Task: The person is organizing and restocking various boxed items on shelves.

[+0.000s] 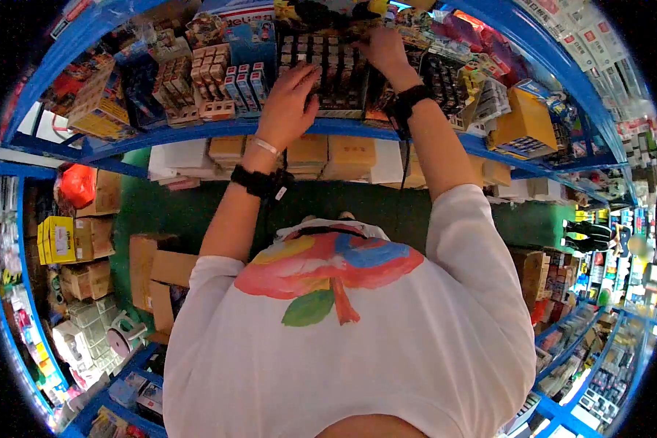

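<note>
My left hand (290,102) lies against the left side of a display box (336,114) packed with rows of small dark boxes (332,62). Its fingers are stretched out with the thumb apart, so it is open. My right hand (385,52) reaches over the far right corner of those rows, fingers extended toward the small boxes and partly hidden; nothing shows in its grip. Left of my left hand stand small blue-and-white boxes (246,86) below a blue display card (252,45).
The goods stand on a blue metal shelf (197,133). Cardboard cartons (306,150) are stored beneath it. A yellow box (525,120) stands to the right. An open carton (153,263) sits on the green floor at left, near a fan (124,334). Shelving surrounds me.
</note>
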The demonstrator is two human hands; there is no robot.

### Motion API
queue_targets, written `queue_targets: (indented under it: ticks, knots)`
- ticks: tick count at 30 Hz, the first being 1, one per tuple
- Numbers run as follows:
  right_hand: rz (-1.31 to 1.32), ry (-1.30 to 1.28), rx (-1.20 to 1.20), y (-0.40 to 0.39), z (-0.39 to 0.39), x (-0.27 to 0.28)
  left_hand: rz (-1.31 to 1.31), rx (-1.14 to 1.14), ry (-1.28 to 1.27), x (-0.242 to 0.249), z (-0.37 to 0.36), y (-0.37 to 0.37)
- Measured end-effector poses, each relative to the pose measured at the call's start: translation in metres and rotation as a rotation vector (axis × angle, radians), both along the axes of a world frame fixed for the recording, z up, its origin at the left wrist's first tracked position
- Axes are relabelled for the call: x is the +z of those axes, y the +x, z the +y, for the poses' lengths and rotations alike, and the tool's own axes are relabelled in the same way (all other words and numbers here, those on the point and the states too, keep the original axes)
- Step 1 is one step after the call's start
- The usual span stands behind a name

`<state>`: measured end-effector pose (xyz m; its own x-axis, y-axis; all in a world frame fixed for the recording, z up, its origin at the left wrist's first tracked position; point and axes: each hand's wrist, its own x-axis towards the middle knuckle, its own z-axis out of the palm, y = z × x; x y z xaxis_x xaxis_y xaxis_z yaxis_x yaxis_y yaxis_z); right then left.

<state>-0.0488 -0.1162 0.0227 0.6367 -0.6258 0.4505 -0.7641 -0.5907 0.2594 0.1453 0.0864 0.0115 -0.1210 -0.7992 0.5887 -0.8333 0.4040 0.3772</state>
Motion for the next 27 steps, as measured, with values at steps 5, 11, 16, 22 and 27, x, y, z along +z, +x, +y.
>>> queue_targets:
  ticks: [5, 11, 16, 22, 27]
  knots:
    - [0.182, -0.096, -0.136, 0.004, -0.004, 0.0, -0.147, -0.045, 0.071, 0.007, -0.028, -0.009]
    - [-0.181, -0.074, 0.096, -0.023, 0.007, 0.009, -0.066, 0.091, 0.006, 0.012, -0.036, 0.005]
    - [-0.465, 0.306, 0.153, -0.019, 0.071, 0.031, 0.169, 0.173, -0.15, 0.003, -0.026, 0.042]
    - [-0.547, 0.542, 0.182, 0.012, 0.105, 0.022, 0.2, 0.123, -0.007, 0.011, -0.018, 0.031]
    - [-0.537, 0.517, 0.175, 0.012, 0.113, 0.013, 0.156, 0.121, -0.032, 0.005, -0.019, 0.036]
